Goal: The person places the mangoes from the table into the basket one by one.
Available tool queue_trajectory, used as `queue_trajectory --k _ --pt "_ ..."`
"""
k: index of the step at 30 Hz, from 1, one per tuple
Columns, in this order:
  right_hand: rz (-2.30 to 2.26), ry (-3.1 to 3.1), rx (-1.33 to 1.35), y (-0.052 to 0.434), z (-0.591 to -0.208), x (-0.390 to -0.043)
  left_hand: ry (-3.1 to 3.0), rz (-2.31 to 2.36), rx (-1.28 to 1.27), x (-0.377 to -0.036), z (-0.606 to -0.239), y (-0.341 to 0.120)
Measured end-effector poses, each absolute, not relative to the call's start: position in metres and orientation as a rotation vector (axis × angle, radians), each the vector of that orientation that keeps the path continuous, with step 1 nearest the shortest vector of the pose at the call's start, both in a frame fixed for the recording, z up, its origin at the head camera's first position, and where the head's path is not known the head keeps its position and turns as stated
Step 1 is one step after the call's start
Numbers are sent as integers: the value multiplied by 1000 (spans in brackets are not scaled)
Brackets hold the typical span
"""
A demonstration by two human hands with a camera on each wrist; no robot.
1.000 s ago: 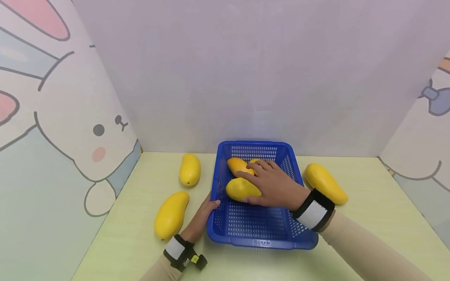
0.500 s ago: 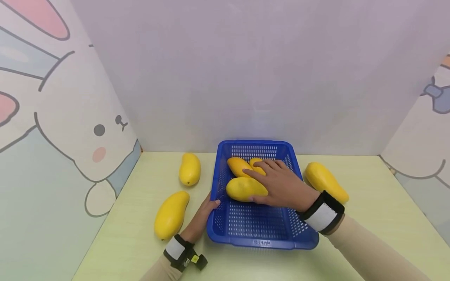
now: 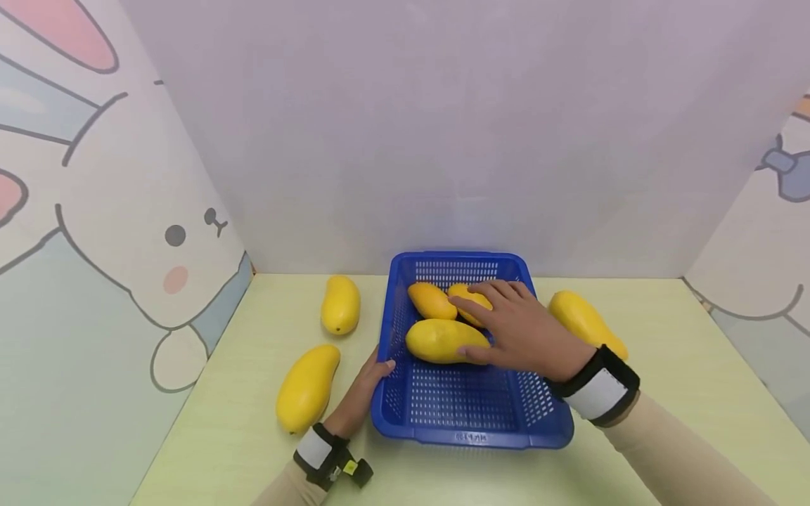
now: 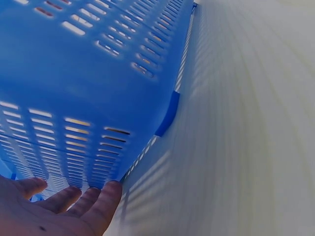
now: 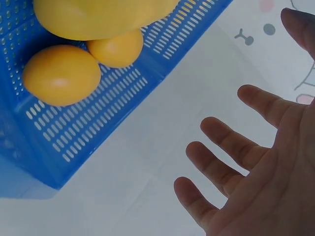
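Note:
A blue slotted basket (image 3: 471,439) sits on the pale green table. Three yellow mangoes lie in its far half: a large one (image 3: 446,341) nearest me, with two smaller ones (image 3: 432,300) (image 3: 470,301) behind it. My right hand (image 3: 519,323) hovers over them with fingers spread and straight, holding nothing; in the right wrist view the hand (image 5: 246,162) is clear of the mangoes (image 5: 61,74) and the basket (image 5: 88,132). With straight fingers, my left hand (image 3: 367,383) presses the basket's left wall; the left wrist view shows those fingertips (image 4: 64,196) against the basket (image 4: 98,73).
Two mangoes (image 3: 340,303) (image 3: 308,386) lie on the table to the left of the basket, and one (image 3: 585,322) lies to its right behind my right wrist. Panels with a rabbit drawing wall in the table at the left, back and right.
My right hand has let go of the large mango, which now lies in the basket, and has drawn up and to the right with its fingers spread. The left hand has not moved.

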State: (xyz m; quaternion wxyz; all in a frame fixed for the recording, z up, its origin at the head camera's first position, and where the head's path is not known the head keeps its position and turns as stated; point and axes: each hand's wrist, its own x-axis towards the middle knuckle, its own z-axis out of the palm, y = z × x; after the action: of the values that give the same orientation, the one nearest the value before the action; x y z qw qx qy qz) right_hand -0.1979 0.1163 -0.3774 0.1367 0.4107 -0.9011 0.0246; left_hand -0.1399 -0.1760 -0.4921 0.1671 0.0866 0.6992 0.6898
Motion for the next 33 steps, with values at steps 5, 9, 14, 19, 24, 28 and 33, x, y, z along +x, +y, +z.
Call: queue_trajectory --k 5,9,14,19,24,28,33 --pt "101 -2591 1167 126 -377 -198 1987 1962 263 -141 -490 -176" --pt "126 -2635 1130 132 -377 -197 1987 1965 272 -141 -489 -177" --pt "127 -2675 1108 135 -376 -195 1985 1969 261 -139 -489 -178" --pt "126 -2684 1078 139 -377 -194 1975 1985 259 -137 -491 -177" --pt "133 -2696 1052 146 -378 -194 1986 1975 255 -138 -492 -176" --pt "153 -2704 1013 154 -380 -195 1982 1976 252 -138 -493 -176" --pt "179 -2697 966 163 -384 -195 1975 1977 244 -139 -493 -176"
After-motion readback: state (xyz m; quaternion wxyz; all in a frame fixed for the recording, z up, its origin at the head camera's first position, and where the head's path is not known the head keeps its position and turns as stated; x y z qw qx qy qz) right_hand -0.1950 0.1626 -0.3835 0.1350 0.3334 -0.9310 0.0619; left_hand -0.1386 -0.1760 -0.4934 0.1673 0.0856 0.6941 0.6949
